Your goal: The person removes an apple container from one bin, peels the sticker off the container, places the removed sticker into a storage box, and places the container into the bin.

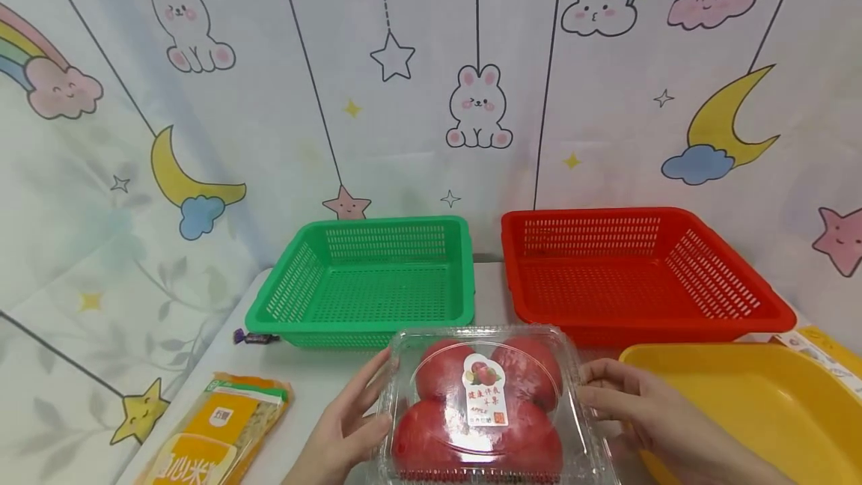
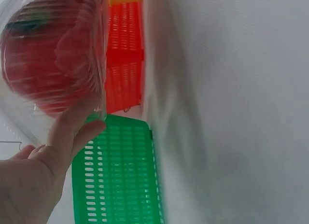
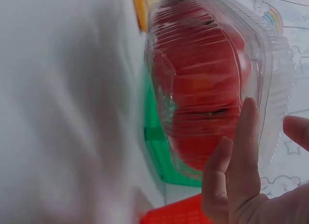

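A clear plastic box of red apples is held between both hands, its lid facing up with a white label in the head view. My left hand grips the box's left side, thumb at the front and fingers further back. The fingers lie against the ribbed wall in the left wrist view. On the opposite side, my right hand holds the box's edge. Its fingers touch the side wall in the right wrist view, with the thumb by the lid rim. The box's underside is hidden in the head view.
Behind the box stand a green basket and a red basket. A yellow basin is at the right. An orange food packet lies at the left, with a small purple-wrapped item beside the green basket. A patterned curtain hangs behind.
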### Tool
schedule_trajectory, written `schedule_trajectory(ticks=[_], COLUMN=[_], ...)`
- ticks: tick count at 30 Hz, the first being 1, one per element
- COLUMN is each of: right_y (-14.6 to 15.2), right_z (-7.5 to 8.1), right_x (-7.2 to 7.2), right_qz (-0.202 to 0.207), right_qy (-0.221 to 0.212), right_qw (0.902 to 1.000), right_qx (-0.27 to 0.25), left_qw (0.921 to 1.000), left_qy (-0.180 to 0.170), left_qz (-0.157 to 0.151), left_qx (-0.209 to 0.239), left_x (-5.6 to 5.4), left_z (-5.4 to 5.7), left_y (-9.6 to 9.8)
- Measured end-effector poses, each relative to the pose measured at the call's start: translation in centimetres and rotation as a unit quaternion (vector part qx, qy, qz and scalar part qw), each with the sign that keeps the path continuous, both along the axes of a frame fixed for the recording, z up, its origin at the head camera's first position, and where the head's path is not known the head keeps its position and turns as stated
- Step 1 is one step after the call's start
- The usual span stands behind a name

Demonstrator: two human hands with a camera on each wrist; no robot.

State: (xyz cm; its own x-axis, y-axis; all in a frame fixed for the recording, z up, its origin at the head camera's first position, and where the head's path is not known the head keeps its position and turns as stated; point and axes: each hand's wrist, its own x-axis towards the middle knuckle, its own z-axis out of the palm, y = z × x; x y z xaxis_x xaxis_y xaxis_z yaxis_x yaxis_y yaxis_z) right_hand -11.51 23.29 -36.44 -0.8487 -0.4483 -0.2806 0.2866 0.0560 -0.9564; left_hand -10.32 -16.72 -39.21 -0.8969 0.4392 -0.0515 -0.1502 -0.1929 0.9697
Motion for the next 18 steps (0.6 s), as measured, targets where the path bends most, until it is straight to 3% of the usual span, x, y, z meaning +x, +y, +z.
schedule_trajectory(ticks=[6, 12, 18], right_y=[-0.4, -1.1, -1.6], right_z=[-0.9, -1.8, -2.3], right_x=[0.2, 0.2, 0.4], right_qz=[-0.013, -0.041, -0.045], right_qy=[-0.005, -0.010, -0.016], right_qw=[0.9997, 0.9988, 0.9981], right_qx=[0.020, 0.024, 0.040], left_qw=[0.9991, 0.9982, 0.9982], left_qy=[-0.018, -0.048, -0.039], left_qz=[-0.038, -0.036, -0.027], left_qx=[0.009, 0.003, -0.036], left_x=[-0.2, -0.5, -0.8], left_z=[-0.7, -1.5, -1.9], left_y=[-0.5, -0.4, -0.3])
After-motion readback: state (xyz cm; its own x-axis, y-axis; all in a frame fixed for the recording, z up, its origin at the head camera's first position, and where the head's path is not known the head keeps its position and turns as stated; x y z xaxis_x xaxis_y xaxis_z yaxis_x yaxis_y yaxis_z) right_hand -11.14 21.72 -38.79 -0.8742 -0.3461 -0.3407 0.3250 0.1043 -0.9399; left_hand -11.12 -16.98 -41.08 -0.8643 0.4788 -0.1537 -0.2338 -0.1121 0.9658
